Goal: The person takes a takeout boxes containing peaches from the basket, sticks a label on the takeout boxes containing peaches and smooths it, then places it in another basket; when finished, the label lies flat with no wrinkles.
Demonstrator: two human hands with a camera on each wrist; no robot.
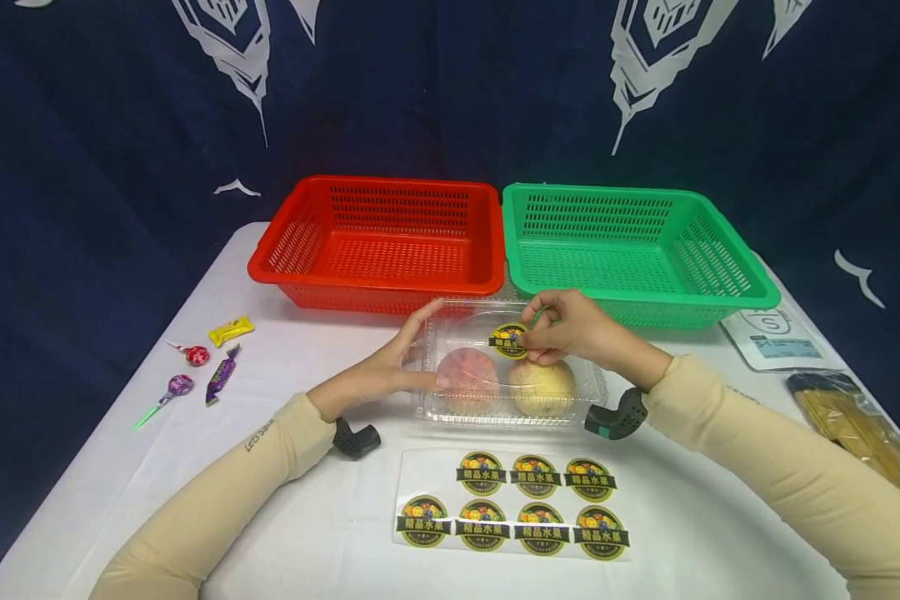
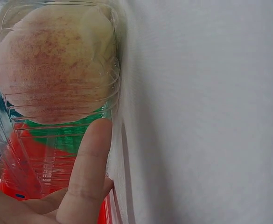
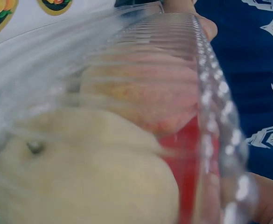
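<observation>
A clear plastic clamshell box (image 1: 487, 329) lies closed on the white table, holding a pink peach (image 1: 467, 377) and a yellowish peach (image 1: 543, 390). My left hand (image 1: 390, 367) spans the box's left end, its straight thumb by the front and its fingers along the far edge. In the left wrist view, a straight digit (image 2: 85, 172) lies against the ribbed wall. Over the lid, my right hand (image 1: 566, 329) pinches the right side of a round black-and-gold fruit sticker (image 1: 507, 340) between thumb and forefinger. The sticker lies close over the lid.
Nearer me is a sheet of several matching stickers (image 1: 512, 505). Behind the box stand a red basket (image 1: 375, 292) and a green basket (image 1: 645, 296). Candies and lollipops (image 1: 180, 385) lie left; a white packet (image 1: 783, 342) and a clear bag with brown contents (image 1: 858, 417) lie right.
</observation>
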